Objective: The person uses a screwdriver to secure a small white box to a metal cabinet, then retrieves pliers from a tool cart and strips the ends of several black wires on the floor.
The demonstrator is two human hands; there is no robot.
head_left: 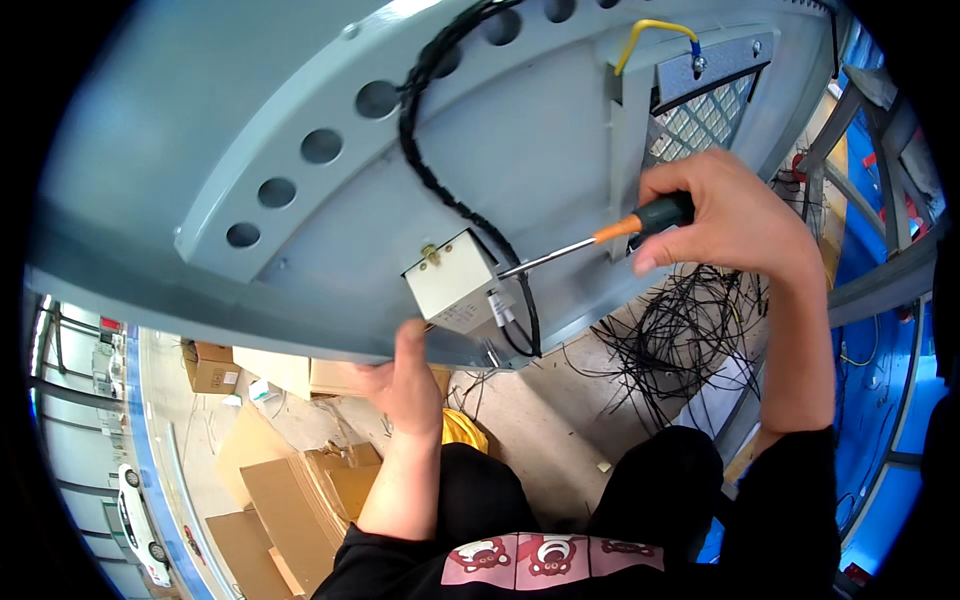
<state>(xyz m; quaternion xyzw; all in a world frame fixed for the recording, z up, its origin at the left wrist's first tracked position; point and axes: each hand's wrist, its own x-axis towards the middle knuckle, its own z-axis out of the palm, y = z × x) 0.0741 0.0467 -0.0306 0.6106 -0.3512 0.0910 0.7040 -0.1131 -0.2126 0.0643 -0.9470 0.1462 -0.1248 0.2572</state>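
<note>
My right hand (725,212) is closed around the dark handle of a screwdriver (622,229) with an orange collar. Its metal shaft points left, and the tip meets the right side of a small cream metal box (455,285). That box sits low on a large grey metal panel (520,160), with a brass-coloured bolt on its top and a cable at its side. My left hand (405,385) grips the panel's lower edge below the box, thumb up near the box's underside; its fingers are partly hidden. A black wrapped cable bundle (425,165) curves down past the box.
A yellow-green wire (640,35) loops by a mesh-covered opening (705,115) at upper right. Black cable ties or wires (680,330) lie tangled on the floor. Cardboard boxes (290,500) lie at lower left, and metal framing (850,150) stands at right over blue flooring.
</note>
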